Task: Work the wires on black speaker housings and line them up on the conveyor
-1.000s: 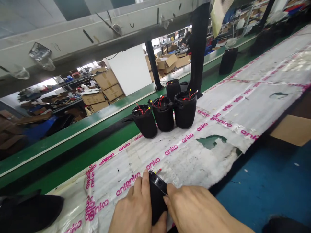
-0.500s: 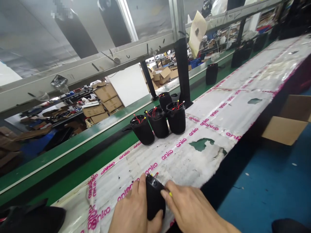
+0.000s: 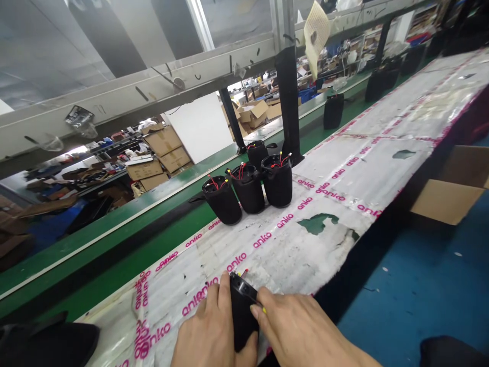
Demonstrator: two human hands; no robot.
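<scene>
A black fabric-covered cylindrical housing (image 3: 242, 316) lies tilted low in the head view, its dark plastic rim facing up and away. Red and yellow wire ends poke out beyond that rim. My left hand (image 3: 210, 326) is closed around its left side, with the thumb across the lower end. On the right, my right hand (image 3: 301, 326) is closed at the rim, thumb and fingers pinched together. A small yellow bit shows between those fingers; what it belongs to is hidden. Farther up stand several similar black housings (image 3: 277, 186), upright, with red wires at their open tops.
Printed white plastic sheeting (image 3: 263, 265), torn in places, covers the bench. A green conveyor (image 3: 160, 265) runs along its left side. Another black item (image 3: 57, 341) lies at lower left. A dark post (image 3: 288, 107) rises behind the housings. An open carton (image 3: 445, 201) is at right.
The view has shifted slightly. Both hands keep the same hold on the housing, and the right fingers have moved very little at its rim.
</scene>
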